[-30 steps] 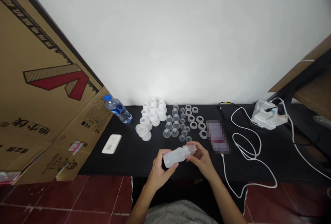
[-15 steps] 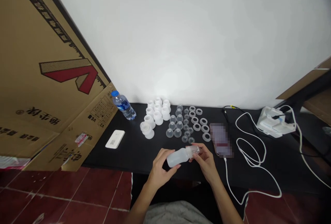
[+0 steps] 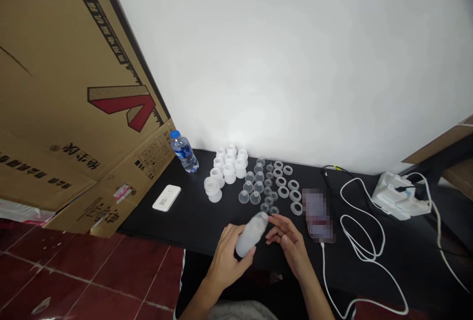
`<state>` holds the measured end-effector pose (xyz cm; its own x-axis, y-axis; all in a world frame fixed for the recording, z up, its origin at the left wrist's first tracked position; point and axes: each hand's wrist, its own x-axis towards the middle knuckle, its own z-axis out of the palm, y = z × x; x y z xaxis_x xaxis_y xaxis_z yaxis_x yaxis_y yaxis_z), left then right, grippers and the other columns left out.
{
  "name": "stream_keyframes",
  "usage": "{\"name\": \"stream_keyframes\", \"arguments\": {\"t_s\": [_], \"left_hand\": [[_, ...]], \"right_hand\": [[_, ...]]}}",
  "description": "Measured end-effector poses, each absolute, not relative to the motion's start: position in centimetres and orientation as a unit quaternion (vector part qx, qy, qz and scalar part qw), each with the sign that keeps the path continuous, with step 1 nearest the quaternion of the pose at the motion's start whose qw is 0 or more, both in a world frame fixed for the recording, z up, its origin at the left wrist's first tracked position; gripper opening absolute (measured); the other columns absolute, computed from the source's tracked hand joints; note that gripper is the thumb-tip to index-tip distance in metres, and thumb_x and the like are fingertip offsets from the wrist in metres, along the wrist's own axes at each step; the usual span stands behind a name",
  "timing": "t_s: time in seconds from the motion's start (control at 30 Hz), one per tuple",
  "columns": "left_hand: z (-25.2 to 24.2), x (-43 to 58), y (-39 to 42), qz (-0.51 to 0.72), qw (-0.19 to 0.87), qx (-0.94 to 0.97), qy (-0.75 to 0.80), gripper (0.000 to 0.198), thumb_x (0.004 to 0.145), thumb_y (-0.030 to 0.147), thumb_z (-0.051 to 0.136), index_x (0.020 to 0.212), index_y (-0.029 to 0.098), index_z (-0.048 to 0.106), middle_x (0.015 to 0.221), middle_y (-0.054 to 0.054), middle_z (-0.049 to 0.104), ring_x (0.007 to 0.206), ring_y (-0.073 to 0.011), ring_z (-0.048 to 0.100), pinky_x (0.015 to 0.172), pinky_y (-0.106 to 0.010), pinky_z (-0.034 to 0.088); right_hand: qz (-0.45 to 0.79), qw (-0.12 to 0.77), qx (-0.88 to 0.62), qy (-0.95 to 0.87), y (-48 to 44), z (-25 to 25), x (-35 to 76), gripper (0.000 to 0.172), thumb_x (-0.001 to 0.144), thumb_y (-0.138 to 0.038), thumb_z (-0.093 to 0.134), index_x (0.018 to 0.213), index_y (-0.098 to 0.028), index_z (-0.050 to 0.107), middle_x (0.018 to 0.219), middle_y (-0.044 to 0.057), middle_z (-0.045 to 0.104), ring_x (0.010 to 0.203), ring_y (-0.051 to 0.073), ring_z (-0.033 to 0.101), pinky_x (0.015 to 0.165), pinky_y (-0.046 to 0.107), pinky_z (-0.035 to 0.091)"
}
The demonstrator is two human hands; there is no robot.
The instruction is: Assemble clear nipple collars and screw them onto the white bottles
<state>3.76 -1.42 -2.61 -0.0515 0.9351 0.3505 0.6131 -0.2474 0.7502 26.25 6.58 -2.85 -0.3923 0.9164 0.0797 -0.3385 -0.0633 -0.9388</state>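
Note:
My left hand [image 3: 231,253] is wrapped round a frosted white baby bottle [image 3: 248,238] with a transparent cap on its upper end. The bottle is tilted up to the right, over the table's front edge. Just right of the cap is my right hand [image 3: 290,244], its fingers apart and holding nothing. Beyond the hands stand several white bottles [image 3: 229,174] in rows; the front one carries a transparent cap [image 3: 211,184]. Beside them lie several transparent domed caps [image 3: 254,198], small translucent nipples [image 3: 274,210] and translucent rings [image 3: 296,208].
On the black table [image 3: 177,224] are a water bottle [image 3: 185,152] and a white flat device [image 3: 167,198] at left. A phone [image 3: 318,215] with a white cable [image 3: 364,255] and a white power strip [image 3: 397,194] are at right. A large cardboard box [image 3: 66,113] stands left.
My right hand has let go of the bottle's capped end and opened. The bottle, still in my left hand, has turned more upright. The camera view has shifted slightly.

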Motion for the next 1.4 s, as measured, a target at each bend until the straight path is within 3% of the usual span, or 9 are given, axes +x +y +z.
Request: {"name": "stream_keyframes", "arguments": {"t_s": [0.13,0.3,0.53,0.87,1.07,1.4], "left_hand": [[-2.9,2.3,-1.3,0.493,0.183,0.568,0.633,0.030,0.098,0.037,0.073,0.125,0.023,0.069,0.110,-0.010,0.074,0.104,-0.0311,0.073,0.092,-0.042,0.059],[-2.7,0.5,0.9,0.485,0.138,0.531,0.681,0.032,0.097,0.046,0.076,0.118,0.023,0.071,0.114,-0.011,0.073,0.109,-0.0318,0.072,0.098,-0.045,0.057],[-3.2,0.3,2.5,0.482,0.128,0.512,0.700,0.047,0.096,0.052,0.075,0.132,0.023,0.066,0.121,-0.013,0.075,0.106,-0.0324,0.073,0.095,-0.048,0.059],[-3.3,-1.7,3.7,0.467,0.105,0.503,0.719,0.050,0.094,0.060,0.074,0.123,0.020,0.073,0.114,-0.014,0.079,0.098,-0.0337,0.077,0.090,-0.048,0.061],[-3.2,-3.0,4.1,0.452,0.062,0.505,0.733,0.051,0.095,0.065,0.070,0.118,0.021,0.076,0.108,-0.013,0.079,0.091,-0.0329,0.076,0.084,-0.045,0.060],[-4.0,-5.3,3.4,0.442,0.052,0.469,0.763,0.064,0.088,0.075,0.070,0.118,0.018,0.074,0.111,-0.013,0.077,0.096,-0.0340,0.076,0.090,-0.049,0.061]], "right_hand": [[0.635,0.457,-0.306,-0.542,6.7,-2.8,26.2,0.046,0.097,-0.064,0.071,0.127,-0.028,0.076,0.123,0.015,0.081,0.086,0.027,0.070,0.077,0.042,0.061],[0.611,0.450,-0.318,-0.568,6.8,-2.7,26.1,0.040,0.099,-0.060,0.072,0.122,-0.028,0.078,0.113,0.012,0.083,0.082,0.027,0.071,0.076,0.041,0.060],[0.609,0.452,-0.336,-0.558,6.7,-2.2,25.9,0.033,0.100,-0.055,0.073,0.118,-0.028,0.078,0.108,0.010,0.082,0.079,0.024,0.070,0.076,0.038,0.060],[0.605,0.463,-0.350,-0.545,6.6,-2.3,25.6,0.029,0.100,-0.053,0.074,0.112,-0.027,0.079,0.103,0.008,0.082,0.076,0.022,0.070,0.073,0.036,0.061],[0.542,0.511,-0.415,-0.522,6.7,-3.2,25.5,0.032,0.100,-0.054,0.075,0.097,-0.022,0.077,0.084,0.005,0.076,0.066,0.019,0.067,0.064,0.032,0.057],[0.537,0.525,-0.431,-0.500,6.8,-3.8,25.3,0.036,0.100,-0.056,0.073,0.095,-0.021,0.076,0.080,0.004,0.073,0.063,0.018,0.067,0.060,0.029,0.056]]}}
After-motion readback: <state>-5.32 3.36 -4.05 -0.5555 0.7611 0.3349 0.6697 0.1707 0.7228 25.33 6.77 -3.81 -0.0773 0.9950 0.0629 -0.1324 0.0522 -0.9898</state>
